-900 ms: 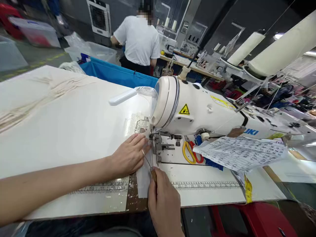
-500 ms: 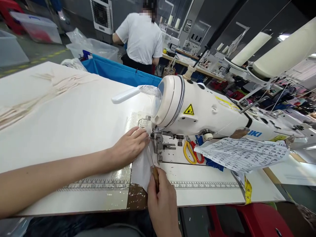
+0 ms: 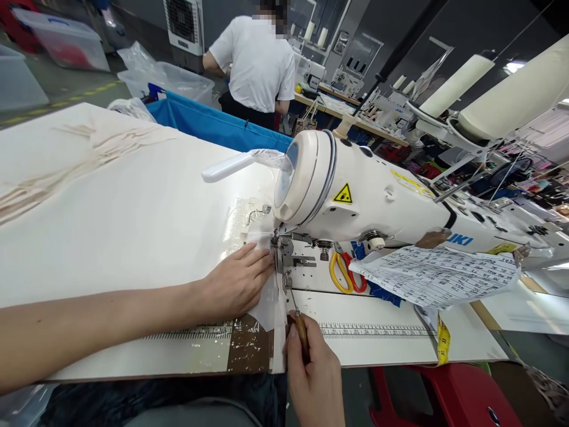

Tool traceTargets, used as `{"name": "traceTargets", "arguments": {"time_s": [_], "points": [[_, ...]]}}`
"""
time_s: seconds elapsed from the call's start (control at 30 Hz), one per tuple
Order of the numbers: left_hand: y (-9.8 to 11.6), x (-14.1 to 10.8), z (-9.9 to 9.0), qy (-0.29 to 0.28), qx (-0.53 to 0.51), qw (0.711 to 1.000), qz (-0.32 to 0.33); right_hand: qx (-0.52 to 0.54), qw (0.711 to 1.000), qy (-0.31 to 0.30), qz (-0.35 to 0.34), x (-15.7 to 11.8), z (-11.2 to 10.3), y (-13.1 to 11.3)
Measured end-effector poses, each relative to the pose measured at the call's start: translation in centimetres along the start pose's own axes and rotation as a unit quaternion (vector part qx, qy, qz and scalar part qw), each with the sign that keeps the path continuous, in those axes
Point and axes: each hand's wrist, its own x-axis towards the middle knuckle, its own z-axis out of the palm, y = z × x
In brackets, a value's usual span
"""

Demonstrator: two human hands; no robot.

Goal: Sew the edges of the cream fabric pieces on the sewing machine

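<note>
My left hand [image 3: 237,280] lies flat, fingers stretched out, on a piece of thin white fabric [image 3: 267,305] just in front of the needle area. A wooden-handled awl [image 3: 302,333] is gripped in my right hand [image 3: 315,370], its thin metal point directed away from me beside the seam guide. A white fabric strip [image 3: 278,332] runs from the presser foot [image 3: 275,241] down to the table's front edge, left of my right hand. The white sewing machine [image 3: 355,187] stands over the fabric's far end.
Yellow-and-red-handled scissors [image 3: 341,273] and a written paper sheet [image 3: 438,273] are right of the needle. A yellow tape measure [image 3: 443,341] hangs at the front edge. Cream strips [image 3: 102,154] lie at the left. Beyond the blue cloth bin [image 3: 213,127] stands a person [image 3: 258,65].
My right hand with the awl has moved right and slightly toward me. My left hand has slid slightly right and toward me. More of the white strip now shows at the front edge.
</note>
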Motion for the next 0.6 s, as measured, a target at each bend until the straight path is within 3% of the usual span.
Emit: {"name": "traceTargets", "arguments": {"time_s": [0.2,0.4,0.6], "points": [[0.43,-0.06,0.02,-0.006,0.008,1.0,0.005,0.071,0.992,-0.032,0.103,0.1,-0.82,-0.73],[0.53,-0.01,-0.45,-0.026,0.004,1.0,0.009,0.071,0.99,-0.034,0.116,0.06,-0.8,-0.62],[0.8,-0.19,-0.23,-0.001,-0.011,1.0,-0.003,0.087,0.991,-0.022,0.103,-0.01,-0.62,-0.33]]}}
